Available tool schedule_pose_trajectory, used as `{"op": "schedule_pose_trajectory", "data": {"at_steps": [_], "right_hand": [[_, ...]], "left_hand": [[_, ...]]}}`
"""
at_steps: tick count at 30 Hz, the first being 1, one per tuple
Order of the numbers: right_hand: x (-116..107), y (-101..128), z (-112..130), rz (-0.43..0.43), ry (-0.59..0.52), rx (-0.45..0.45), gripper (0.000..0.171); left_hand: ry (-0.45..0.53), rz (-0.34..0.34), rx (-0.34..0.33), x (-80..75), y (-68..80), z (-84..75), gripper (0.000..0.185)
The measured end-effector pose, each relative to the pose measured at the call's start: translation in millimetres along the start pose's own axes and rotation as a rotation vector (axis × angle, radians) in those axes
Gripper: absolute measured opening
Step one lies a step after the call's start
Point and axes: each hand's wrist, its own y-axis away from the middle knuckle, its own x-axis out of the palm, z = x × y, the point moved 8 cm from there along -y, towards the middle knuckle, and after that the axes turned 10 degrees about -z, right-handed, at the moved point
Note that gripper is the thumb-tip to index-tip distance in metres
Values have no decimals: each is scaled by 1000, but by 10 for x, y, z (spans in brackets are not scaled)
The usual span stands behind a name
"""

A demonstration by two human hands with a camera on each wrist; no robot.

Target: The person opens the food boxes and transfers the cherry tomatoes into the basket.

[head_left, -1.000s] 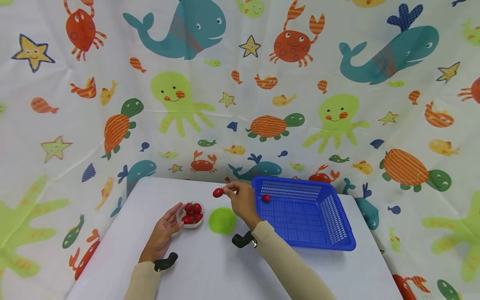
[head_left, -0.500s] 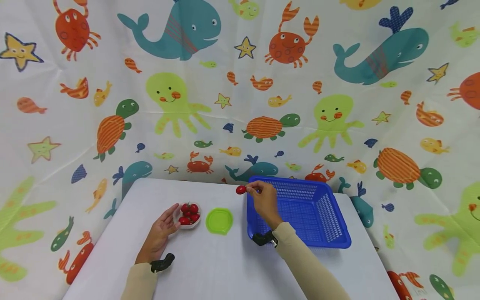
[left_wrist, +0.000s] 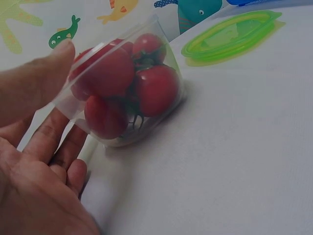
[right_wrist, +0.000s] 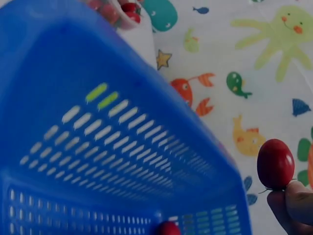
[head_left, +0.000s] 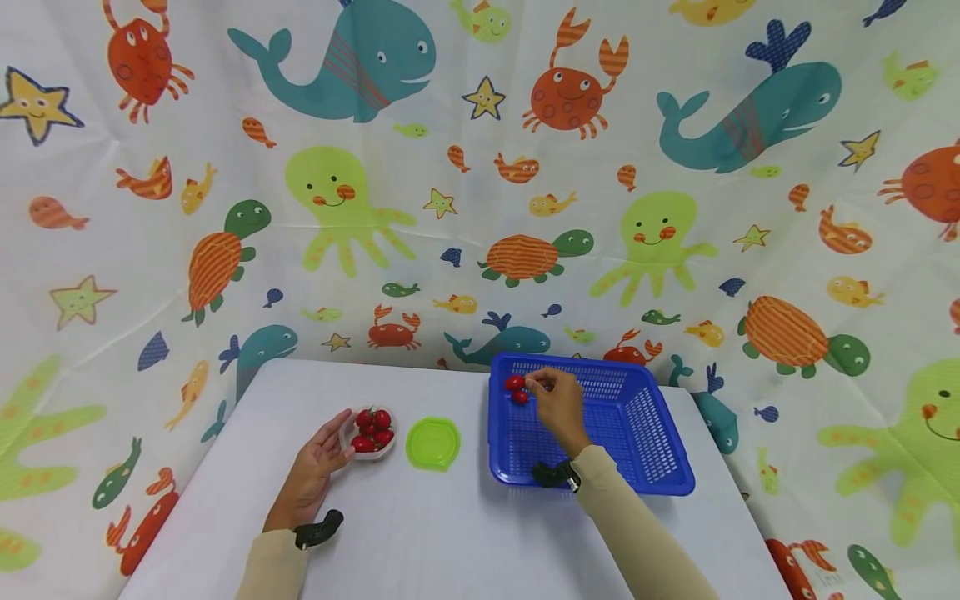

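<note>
My left hand (head_left: pixel 311 471) holds a small clear plastic container (left_wrist: pixel 117 142) of red cherry tomatoes (left_wrist: pixel 156 90) on the table, thumb on one side and fingers on the other. Green stems show among the tomatoes. With fingertips and thumb my right hand (head_left: pixel 558 408) pinches one cherry tomato (right_wrist: pixel 276 164) at its stem end, over the left back part of the blue basket (head_left: pixel 622 479). Inside that basket lies another cherry tomato (head_left: pixel 520 397). In the right wrist view only the tips of the right hand's fingers (right_wrist: pixel 298 200) show.
Between container and basket, a green lid (head_left: pixel 433 443) lies flat on the white table (head_left: pixel 420 533). A cloth with sea-animal prints (head_left: pixel 465 275) hangs behind the table. The basket has raised, slotted walls.
My right hand has carried the pinched tomato rightward, from above the table past the basket's left rim to over its inside. The left hand stays at the container.
</note>
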Motion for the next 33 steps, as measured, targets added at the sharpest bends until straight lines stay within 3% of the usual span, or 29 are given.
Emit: {"op": "schedule_pose_trajectory", "data": {"at_steps": [15,33], "right_hand": [[-43,-131,-388,6,118,20,11],[33,-364,-848,87,253,152,11]], "left_hand": [[-9,3,-2,-22,-13,3,74],[13,12,-6,-3,-36,-17,75]]}}
